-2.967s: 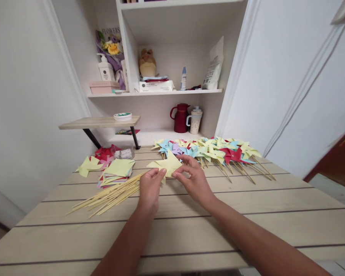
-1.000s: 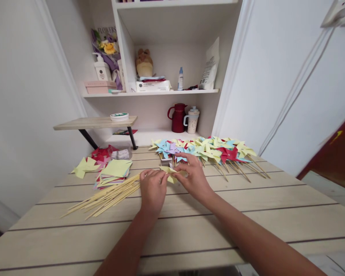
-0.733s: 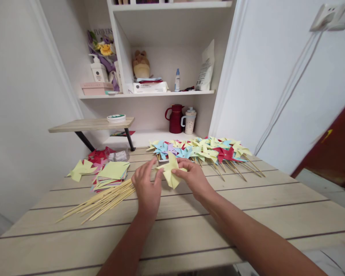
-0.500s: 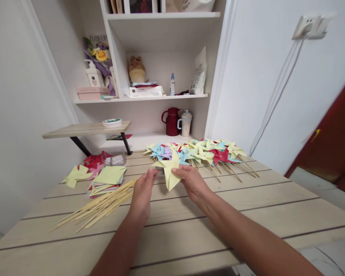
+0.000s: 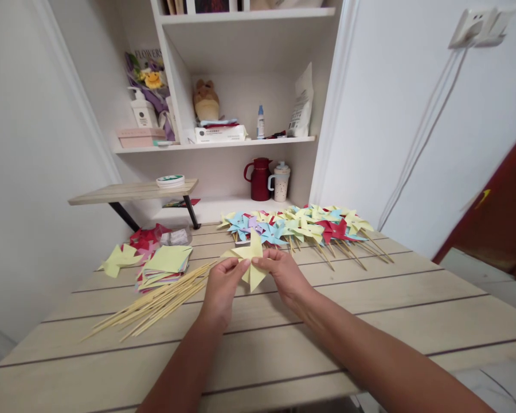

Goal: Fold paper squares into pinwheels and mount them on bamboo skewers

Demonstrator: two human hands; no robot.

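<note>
Between my two hands, above the middle of the table, is a pale yellow paper pinwheel (image 5: 254, 277). My left hand (image 5: 223, 284) pinches it near its centre with thumb and fingers. From the other side my right hand (image 5: 285, 274) grips it too, its thumb almost meeting the left one. Whether a small pin sits at the centre, under the thumbs, I cannot tell. Left of my left hand lies a loose bundle of thin wooden sticks (image 5: 155, 303). Behind the sticks is a stack of coloured paper squares (image 5: 167, 261), yellow on top.
Finished pinwheels on sticks (image 5: 309, 229) lie piled at the table's back right. At the left are a loose yellow pinwheel (image 5: 119, 260), red paper pieces (image 5: 144, 236) and a clear plastic box (image 5: 176, 237). A small raised shelf (image 5: 129, 192) stands behind them. A red jug (image 5: 260, 180) is farther back.
My left hand has come in from the pinwheel's left side and now pinches its centre. My right thumb has also moved to the middle. The view has shifted slightly.
</note>
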